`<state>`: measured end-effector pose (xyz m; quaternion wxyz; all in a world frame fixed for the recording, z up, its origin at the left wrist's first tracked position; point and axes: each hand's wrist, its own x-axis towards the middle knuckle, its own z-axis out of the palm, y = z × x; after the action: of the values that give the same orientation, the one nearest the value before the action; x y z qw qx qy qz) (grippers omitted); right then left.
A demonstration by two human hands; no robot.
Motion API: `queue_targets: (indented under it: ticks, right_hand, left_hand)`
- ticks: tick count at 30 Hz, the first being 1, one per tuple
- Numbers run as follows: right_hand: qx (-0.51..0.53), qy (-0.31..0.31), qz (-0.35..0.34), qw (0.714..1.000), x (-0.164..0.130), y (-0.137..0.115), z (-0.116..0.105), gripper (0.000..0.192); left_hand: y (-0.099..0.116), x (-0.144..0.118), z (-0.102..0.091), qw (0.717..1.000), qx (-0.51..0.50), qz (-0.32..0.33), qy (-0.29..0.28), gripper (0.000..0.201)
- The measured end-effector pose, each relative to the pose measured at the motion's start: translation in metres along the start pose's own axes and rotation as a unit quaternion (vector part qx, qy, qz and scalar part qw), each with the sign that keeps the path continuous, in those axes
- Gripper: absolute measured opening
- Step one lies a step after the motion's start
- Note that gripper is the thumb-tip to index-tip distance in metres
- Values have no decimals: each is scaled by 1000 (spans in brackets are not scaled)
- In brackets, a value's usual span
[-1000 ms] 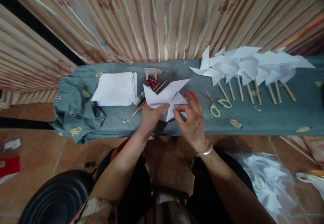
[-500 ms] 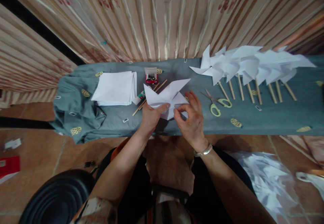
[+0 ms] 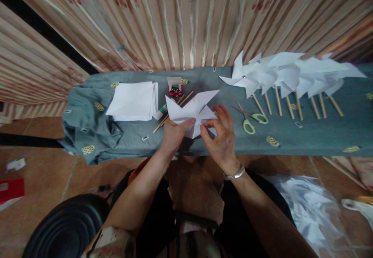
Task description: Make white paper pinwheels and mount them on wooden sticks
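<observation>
White folded-paper pinwheel (image 3: 199, 103): held in both hands over the near half of the long table covered in grey-green printed cloth (image 3: 314, 137), about mid-length.

Left hand (image 3: 173, 135): clamped on the pinwheel from its left side, thumb laid flat across the paper toward the centre; fingers mostly hidden beneath.

Right hand (image 3: 220, 139): thumb and forefinger tips pinched together on the paper just right of the centre, other fingers raised and fanned. Whether a small item also sits between the tips cannot be told. Silver-coloured metal bracelet (image 3: 239, 173) on this wrist.

Left of the pinwheel: thin pale wooden sticks (image 3: 188, 97), partly behind the paper, with a white-and-green tube (image 3: 161, 112) beside them. Beyond: small open red cardboard box (image 3: 175, 91) containing shiny metal pieces. Farther left: stack of white paper sheets (image 3: 131, 99).

Right of the right hand: scissors with light-green handles (image 3: 249, 125), blades parted. Beyond these, toward the far right: overlapping row of white paper pinwheels on wooden sticks (image 3: 287, 71), stick ends toward the person.
</observation>
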<state>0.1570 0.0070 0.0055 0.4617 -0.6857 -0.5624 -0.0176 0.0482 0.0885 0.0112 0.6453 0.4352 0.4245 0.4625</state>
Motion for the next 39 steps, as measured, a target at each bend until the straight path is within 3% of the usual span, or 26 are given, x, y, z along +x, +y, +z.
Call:
queue_targets:
  ticks: [6, 12, 15, 20, 29, 33, 39]
  right_hand:
    - [-28, -22, -37, 999, 1, -3, -17, 8]
    - [-44, -4, -7, 999, 2, 16, -22, 15]
    - [-36, -19, 22, 999, 2, 25, -16, 19]
    - [-21, -70, 5, 997, 3, 31, -1, 21]
    - [-5, -134, 38, 990, 24, 24, 43, 23]
    - [-45, -174, -16, 984, 58, 14, 66, 25]
    - [-139, -234, -179, 945, 116, 5, 96, 25]
  left_hand:
    - [4, 5, -8, 1000, -15, 9, 19, 31]
    - [31, 18, -34, 993, -1, 54, 106, 35]
    - [43, 28, -53, 986, 2, 99, 137, 36]
    - [53, 39, -76, 971, 15, 162, 175, 43]
    - [63, 55, -106, 953, 19, 198, 228, 53]
    - [62, 62, -110, 951, 10, 195, 238, 58]
    - [63, 62, -111, 960, -27, 169, 221, 51]
